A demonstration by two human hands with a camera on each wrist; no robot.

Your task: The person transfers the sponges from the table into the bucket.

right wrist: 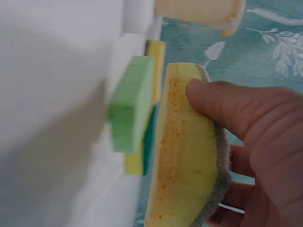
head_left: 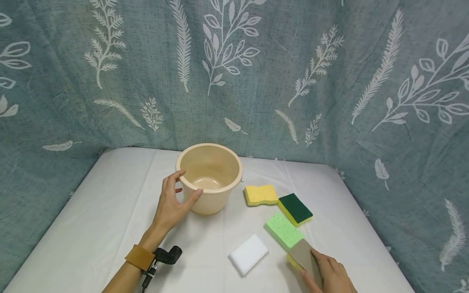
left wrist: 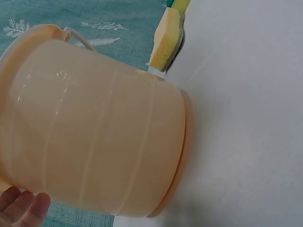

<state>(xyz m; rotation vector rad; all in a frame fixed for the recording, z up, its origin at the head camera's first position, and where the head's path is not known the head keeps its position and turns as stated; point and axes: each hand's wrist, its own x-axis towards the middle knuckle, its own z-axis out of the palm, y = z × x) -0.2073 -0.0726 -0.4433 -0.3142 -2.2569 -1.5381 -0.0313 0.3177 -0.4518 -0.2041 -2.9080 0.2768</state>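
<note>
A cream plastic bucket (head_left: 210, 201) stands upright towards the back of the white table. My left hand (head_left: 171, 203) holds its near left rim, thumb at the front and fingers on the left side. In the left wrist view, fingertips (left wrist: 37, 210) meet the bucket's outer wall (left wrist: 104, 132). My right hand (head_left: 331, 274) grips a yellow sponge with a grey scouring side (head_left: 307, 256). The right wrist view shows the thumb on the yellow foam (right wrist: 189, 146) and the other fingers behind the scouring layer. A light green sponge (head_left: 283, 230) lies just beyond it.
A yellow sponge (head_left: 261, 195) lies right of the bucket, beside a sponge with a dark green scouring top (head_left: 295, 208). Nearer the front lies a white sponge block (head_left: 249, 254). Teal leaf-patterned cloth (head_left: 271, 73) hangs behind and along both sides of the table (head_left: 121, 195).
</note>
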